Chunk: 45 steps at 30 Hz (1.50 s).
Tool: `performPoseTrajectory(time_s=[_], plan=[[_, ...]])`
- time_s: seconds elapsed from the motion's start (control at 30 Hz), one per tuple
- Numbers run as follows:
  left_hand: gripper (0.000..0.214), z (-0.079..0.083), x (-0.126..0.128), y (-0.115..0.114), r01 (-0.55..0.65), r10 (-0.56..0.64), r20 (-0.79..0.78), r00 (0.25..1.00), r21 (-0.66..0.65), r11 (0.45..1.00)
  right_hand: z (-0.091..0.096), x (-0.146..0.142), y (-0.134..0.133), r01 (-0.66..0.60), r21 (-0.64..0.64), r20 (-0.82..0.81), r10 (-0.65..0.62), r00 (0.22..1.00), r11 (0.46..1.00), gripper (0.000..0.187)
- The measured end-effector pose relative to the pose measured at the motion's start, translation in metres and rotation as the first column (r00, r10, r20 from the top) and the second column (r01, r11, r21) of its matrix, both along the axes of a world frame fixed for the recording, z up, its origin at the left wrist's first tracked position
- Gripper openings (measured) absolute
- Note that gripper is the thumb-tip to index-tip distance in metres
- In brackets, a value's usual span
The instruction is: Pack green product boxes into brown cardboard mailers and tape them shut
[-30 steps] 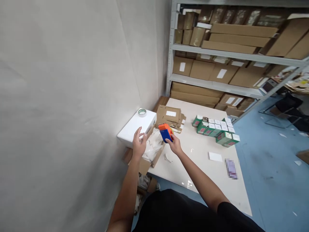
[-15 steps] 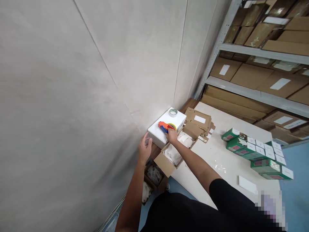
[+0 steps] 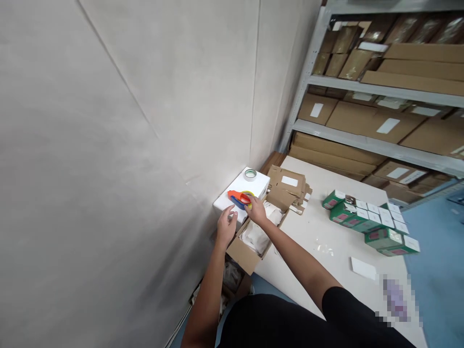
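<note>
An orange and blue tape dispenser lies on a white foam box beside the wall. My right hand is at the dispenser's near end, fingers curled against it. My left hand hovers just in front of the foam box with fingers spread and nothing in it. A roll of clear tape sits on the far part of the foam box. Under my hands stands an open cardboard box filled with white plastic bags.
Flattened cardboard mailers lie on the white table. Several green and white small boxes stand in rows at the right, a white card near them. Metal shelving holds brown cartons. The wall is close on the left.
My right hand carried the dispenser from above the table over to the foam box and set it down there. My left hand moved in closer to it.
</note>
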State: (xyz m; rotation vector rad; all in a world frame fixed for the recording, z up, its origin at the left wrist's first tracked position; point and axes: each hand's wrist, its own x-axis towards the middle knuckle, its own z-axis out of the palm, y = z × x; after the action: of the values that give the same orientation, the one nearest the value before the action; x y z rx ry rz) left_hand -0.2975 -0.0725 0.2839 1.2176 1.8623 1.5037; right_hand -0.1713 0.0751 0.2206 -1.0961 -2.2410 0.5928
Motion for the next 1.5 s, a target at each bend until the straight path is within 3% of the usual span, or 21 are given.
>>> performPoseTrajectory(time_s=[0.13,0.37,0.5,0.63,0.8,0.87,0.97,1.1,1.17,1.33,1.5], plan=[[0.042,-0.004,0.032,0.041,0.145,-0.146,0.036,0.989,0.031,0.989,0.012,0.050,-0.006,0.032,0.031,-0.103,-0.029,0.994,0.999,0.047],[0.041,-0.016,0.122,0.105,0.435,-0.435,0.082,0.897,0.013,0.900,0.019,0.179,-0.024,0.317,-0.022,-0.189,-0.316,0.930,0.948,0.045],[0.039,-0.021,0.190,0.126,0.570,-0.565,0.110,0.818,-0.022,0.821,0.022,0.272,-0.051,0.477,-0.066,-0.157,-0.482,0.862,0.876,0.049],[0.038,-0.023,0.261,0.137,0.689,-0.683,0.104,0.723,-0.037,0.724,0.021,0.364,-0.086,0.647,-0.119,-0.130,-0.658,0.742,0.753,0.051],[0.039,-0.024,0.341,0.142,0.796,-0.793,0.065,0.606,-0.060,0.603,0.017,0.461,-0.108,0.740,-0.175,-0.110,-0.760,0.641,0.650,0.052],[0.038,-0.025,0.366,0.143,0.803,-0.802,0.049,0.595,-0.090,0.589,0.015,0.496,-0.102,0.759,-0.197,-0.110,-0.784,0.612,0.620,0.053],[0.038,-0.027,0.396,0.148,0.778,-0.783,0.027,0.622,-0.130,0.614,0.010,0.545,-0.079,0.779,-0.226,-0.128,-0.810,0.572,0.585,0.054],[0.036,-0.038,0.438,0.157,0.722,-0.736,-0.010,0.677,-0.186,0.667,-0.010,0.606,-0.037,0.767,-0.267,-0.144,-0.811,0.567,0.584,0.055],[0.036,-0.048,0.464,0.164,0.720,-0.744,-0.040,0.667,-0.223,0.657,-0.024,0.636,-0.019,0.748,-0.304,-0.132,-0.804,0.579,0.589,0.055],[0.040,-0.080,0.549,0.195,0.756,-0.826,-0.097,0.556,-0.355,0.551,-0.052,0.704,0.010,0.706,-0.397,-0.061,-0.784,0.618,0.587,0.056],[0.057,-0.112,0.659,0.254,0.772,-0.918,-0.171,0.358,-0.499,0.394,-0.072,0.748,0.024,0.681,-0.452,-0.018,-0.769,0.639,0.577,0.060]])
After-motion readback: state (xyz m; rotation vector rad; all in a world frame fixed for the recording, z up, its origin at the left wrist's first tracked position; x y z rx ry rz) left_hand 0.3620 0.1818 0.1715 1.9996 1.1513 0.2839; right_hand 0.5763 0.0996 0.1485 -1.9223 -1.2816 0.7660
